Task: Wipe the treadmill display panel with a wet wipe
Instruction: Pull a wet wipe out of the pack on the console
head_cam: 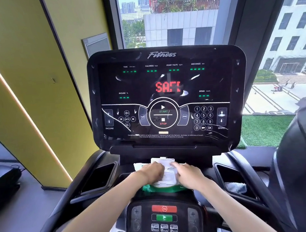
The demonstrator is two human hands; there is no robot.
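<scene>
The treadmill display panel [169, 96] is big and black. It stands up in front of the person and leans back a little. Its long side goes from left to right, and its face points at the person. Red letters glow in the middle, with small green dashes around them. There are pale streaks on the dark glass.

Just under the panel is a wet wipe pack [162, 188] - green with a white lid [169, 177] on top. It lies flat on the treadmill's ledge, between the two hands. The white lid's long side points away from the person, toward the panel. A white flap [161, 160] sticks up at the far end.

The left hand [151, 173] sits on the left side of the pack with its fingers curled down over it, gripping it. The right hand [189, 175] rests on the right side, and its bent fingertips touch the white lid - I cannot tell if they pinch anything.

Closer to the person is a small button board [164, 216] with a red button above a green one. A dark pocket [98, 178] is on the left, and another pocket [233, 181] is on the right. Behind the panel is a window [176, 12] with buildings outside.
</scene>
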